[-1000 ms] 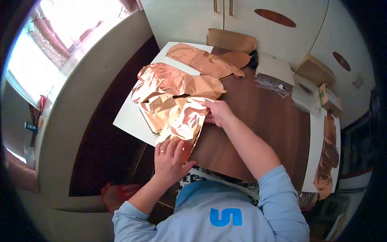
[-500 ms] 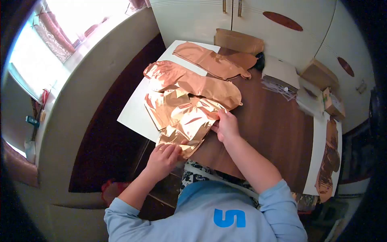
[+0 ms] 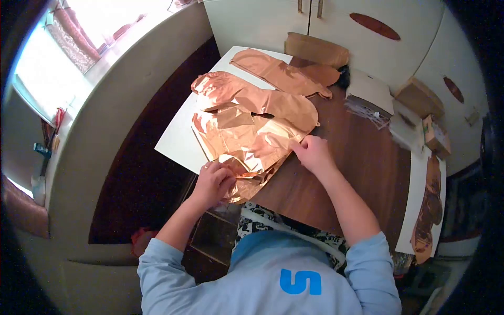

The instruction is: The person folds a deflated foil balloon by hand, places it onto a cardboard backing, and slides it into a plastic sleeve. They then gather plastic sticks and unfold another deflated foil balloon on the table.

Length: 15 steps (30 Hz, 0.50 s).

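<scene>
A flat, uninflated rose-gold foil balloon (image 3: pixel 239 134) lies creased and shiny at the table's near left, with a slit-like dark gap near its far side. My left hand (image 3: pixel 214 184) is closed on a crumpled fold at its near left edge. At its right edge, the thumb and fingers of my right hand (image 3: pixel 313 153) pinch the foil. Just beyond, partly under or touching it, is another flat foil balloon (image 3: pixel 289 107). Farther back lies a third copper-coloured foil balloon (image 3: pixel 273 71).
The brown wooden table (image 3: pixel 357 173) carries a white board (image 3: pixel 176 142) under the balloons. Cardboard boxes (image 3: pixel 317 48) and a white box (image 3: pixel 370 92) stand along the cupboard (image 3: pixel 257 21). Another foil piece (image 3: pixel 431 210) lies on a white strip at the right.
My left hand has moved up, folding the balloon's near edge inward. My right hand has shifted slightly right along the foil's edge. The foil lies flatter in the middle.
</scene>
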{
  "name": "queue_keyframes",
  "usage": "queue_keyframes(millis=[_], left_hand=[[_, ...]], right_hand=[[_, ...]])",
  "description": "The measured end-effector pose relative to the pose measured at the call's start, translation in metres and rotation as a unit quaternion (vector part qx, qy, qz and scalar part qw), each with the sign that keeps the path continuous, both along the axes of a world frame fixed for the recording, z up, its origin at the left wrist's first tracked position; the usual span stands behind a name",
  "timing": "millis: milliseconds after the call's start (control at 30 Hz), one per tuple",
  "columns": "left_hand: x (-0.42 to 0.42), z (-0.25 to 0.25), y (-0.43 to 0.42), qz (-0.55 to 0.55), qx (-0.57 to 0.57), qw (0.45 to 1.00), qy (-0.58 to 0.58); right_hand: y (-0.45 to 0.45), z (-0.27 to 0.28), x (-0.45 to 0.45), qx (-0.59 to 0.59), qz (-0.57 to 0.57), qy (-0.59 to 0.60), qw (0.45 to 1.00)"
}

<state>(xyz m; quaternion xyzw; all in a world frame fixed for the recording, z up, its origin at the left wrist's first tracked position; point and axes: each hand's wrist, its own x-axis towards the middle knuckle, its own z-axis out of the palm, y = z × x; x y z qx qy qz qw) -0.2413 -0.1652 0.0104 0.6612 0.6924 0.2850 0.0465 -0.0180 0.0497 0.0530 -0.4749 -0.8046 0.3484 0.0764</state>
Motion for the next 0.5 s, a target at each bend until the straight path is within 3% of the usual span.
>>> queue_keyframes(millis=[100, 200, 300, 333, 400, 467, 500], left_hand=[[-0.002, 0.010, 0.003, -0.015, -0.036, 0.999, 0.021], [-0.005, 0.025, 0.012, -0.023, -0.061, 0.997, 0.035], [-0.007, 0.051, 0.019, -0.025, -0.095, 0.995, 0.035], [-0.007, 0.056, 0.019, -0.027, -0.107, 0.993, 0.034], [0.002, 0.063, 0.018, 0.014, -0.015, 0.994, 0.105], [0.032, 0.077, 0.017, 0.085, 0.109, 0.970, 0.198], [0.040, 0.079, 0.018, 0.000, 0.235, 0.957, 0.169]], right_hand=[[-0.022, 0.000, 0.004, 0.292, 0.017, -0.001, 0.956], [-0.047, 0.010, -0.008, 0.446, 0.219, 0.182, 0.849], [-0.072, 0.000, -0.036, 0.461, 0.303, 0.255, 0.794], [-0.071, -0.013, -0.045, 0.458, 0.309, 0.232, 0.801], [-0.066, -0.042, -0.061, 0.453, 0.319, 0.188, 0.811], [-0.054, -0.039, -0.070, 0.295, 0.269, 0.170, 0.901], [-0.045, -0.039, -0.078, 0.224, 0.214, 0.175, 0.934]])
